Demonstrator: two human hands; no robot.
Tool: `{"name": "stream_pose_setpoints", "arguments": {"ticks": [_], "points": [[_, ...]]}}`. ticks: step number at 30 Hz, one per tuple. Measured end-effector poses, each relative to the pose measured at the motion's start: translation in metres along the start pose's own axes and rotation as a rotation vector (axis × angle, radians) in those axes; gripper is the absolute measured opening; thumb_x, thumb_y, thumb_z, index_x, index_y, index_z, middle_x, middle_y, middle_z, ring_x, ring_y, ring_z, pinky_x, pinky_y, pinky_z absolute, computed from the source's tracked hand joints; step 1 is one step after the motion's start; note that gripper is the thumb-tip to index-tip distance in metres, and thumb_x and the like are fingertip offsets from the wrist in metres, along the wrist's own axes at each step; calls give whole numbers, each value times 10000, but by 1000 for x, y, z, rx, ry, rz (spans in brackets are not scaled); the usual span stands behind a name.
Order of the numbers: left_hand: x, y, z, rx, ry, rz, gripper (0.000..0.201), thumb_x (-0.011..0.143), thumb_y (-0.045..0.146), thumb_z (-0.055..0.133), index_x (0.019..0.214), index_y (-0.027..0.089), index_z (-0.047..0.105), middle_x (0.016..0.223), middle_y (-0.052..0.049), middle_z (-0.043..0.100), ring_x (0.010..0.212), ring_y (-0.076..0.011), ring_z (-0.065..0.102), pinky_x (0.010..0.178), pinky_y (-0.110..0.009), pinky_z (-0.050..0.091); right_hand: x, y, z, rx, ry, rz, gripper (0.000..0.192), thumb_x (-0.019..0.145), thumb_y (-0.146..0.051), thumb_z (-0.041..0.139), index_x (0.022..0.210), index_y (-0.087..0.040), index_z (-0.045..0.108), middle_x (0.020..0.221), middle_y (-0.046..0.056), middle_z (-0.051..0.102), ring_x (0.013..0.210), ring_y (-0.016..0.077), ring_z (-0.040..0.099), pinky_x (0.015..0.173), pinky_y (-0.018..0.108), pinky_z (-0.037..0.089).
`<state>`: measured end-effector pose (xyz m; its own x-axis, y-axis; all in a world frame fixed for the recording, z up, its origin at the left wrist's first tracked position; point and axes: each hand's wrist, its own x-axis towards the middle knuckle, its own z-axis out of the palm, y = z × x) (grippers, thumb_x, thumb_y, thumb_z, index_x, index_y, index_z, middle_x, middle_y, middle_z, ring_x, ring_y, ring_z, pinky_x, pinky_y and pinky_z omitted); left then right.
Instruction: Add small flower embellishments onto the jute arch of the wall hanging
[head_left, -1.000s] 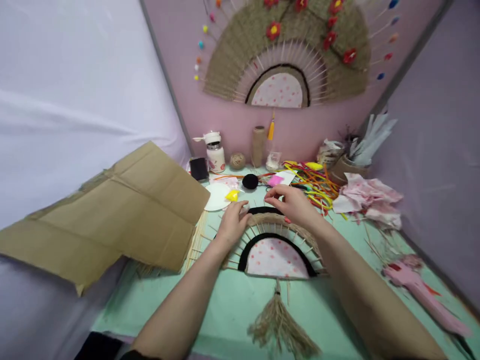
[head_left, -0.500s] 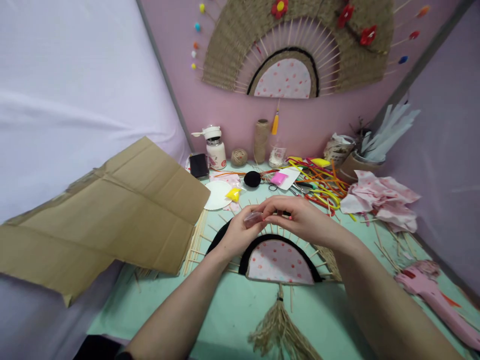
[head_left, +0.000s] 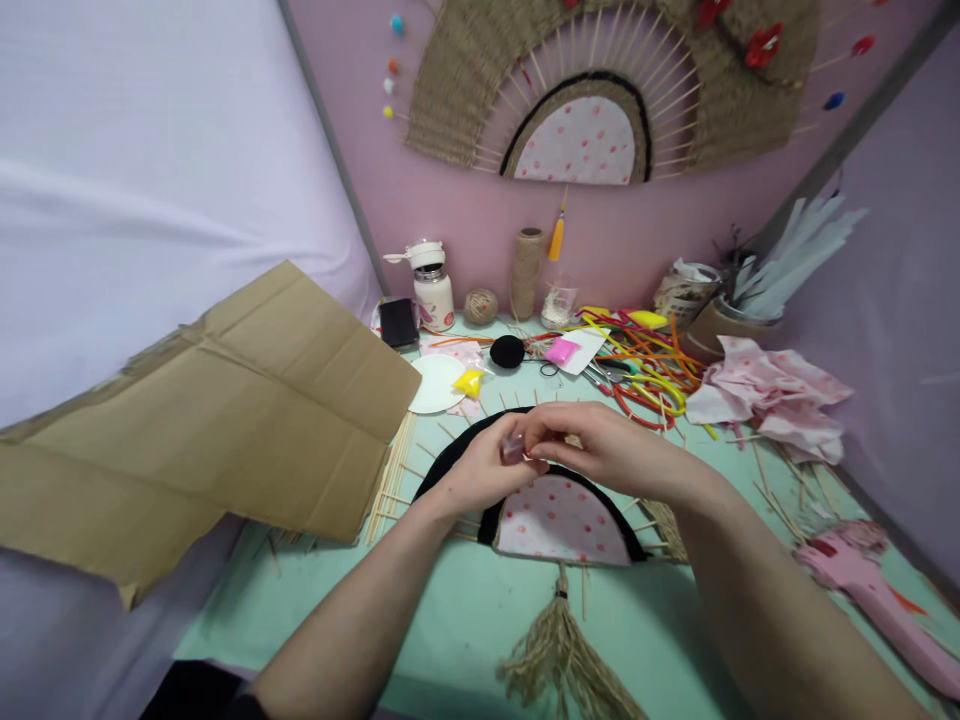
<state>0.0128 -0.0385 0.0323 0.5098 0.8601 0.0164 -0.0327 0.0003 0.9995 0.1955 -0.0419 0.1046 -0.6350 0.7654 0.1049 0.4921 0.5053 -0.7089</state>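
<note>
My left hand (head_left: 480,466) is closed around a small see-through, pinkish plastic packet (head_left: 514,449), which sticks up between thumb and fingers. Bent over the packet's right side, my right hand (head_left: 604,445) has thumb and fingertips pinched together; what lies between them is hidden. Both hands are above a half-round fan on the table, with a black band (head_left: 461,450), thin sticks and a pink-dotted white centre panel (head_left: 562,515). The hands cover part of the fan. A straw-coloured tassel (head_left: 561,640) hangs from its lower edge.
Folded cardboard (head_left: 277,420) leans at the left. Behind the fan lie a black ball of yarn (head_left: 507,351), a yellow packet (head_left: 469,383), a pink packet (head_left: 561,351) and coloured pipe cleaners (head_left: 660,370). Crumpled dotted cloth (head_left: 765,395) and a pink glue gun (head_left: 862,580) are at the right.
The camera view has shifted slightly. Both hands have moved a little to the right and closer together, and less of the plastic packet shows between them.
</note>
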Motion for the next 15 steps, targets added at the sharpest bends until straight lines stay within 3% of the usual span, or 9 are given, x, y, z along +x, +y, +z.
{"name": "stream_pose_setpoints", "arguments": {"ticks": [3,7,11,15], "points": [[-2,4,-8,-131,-144,-39,462,669,246,807,1080,178,606,1017,-31,608,962,-176,553,855,-280,422,-1,1,-3,23,8,27,147,922,-260,548,896,-204,682,893,37,721,800,162,637,731,269,463],[-2,1,-15,-357,-271,-94,471,702,392,817,1087,181,645,959,-32,612,902,-154,553,821,-262,409,-5,1,-9,101,28,47,147,922,-273,554,915,-204,683,881,33,737,803,160,665,735,259,478],[-1,-3,-15,-358,-253,-75,470,697,456,819,1039,162,689,908,-42,643,854,-150,573,824,-268,420,-8,0,-11,139,-18,39,143,928,-259,546,926,-209,680,888,17,743,812,148,670,740,244,477],[0,-1,-14,-288,-176,-96,532,630,403,868,1091,192,706,926,-40,692,844,-162,610,809,-278,447,-11,0,-13,118,-40,31,147,925,-287,555,922,-215,683,854,2,731,748,134,642,679,235,459]]}}
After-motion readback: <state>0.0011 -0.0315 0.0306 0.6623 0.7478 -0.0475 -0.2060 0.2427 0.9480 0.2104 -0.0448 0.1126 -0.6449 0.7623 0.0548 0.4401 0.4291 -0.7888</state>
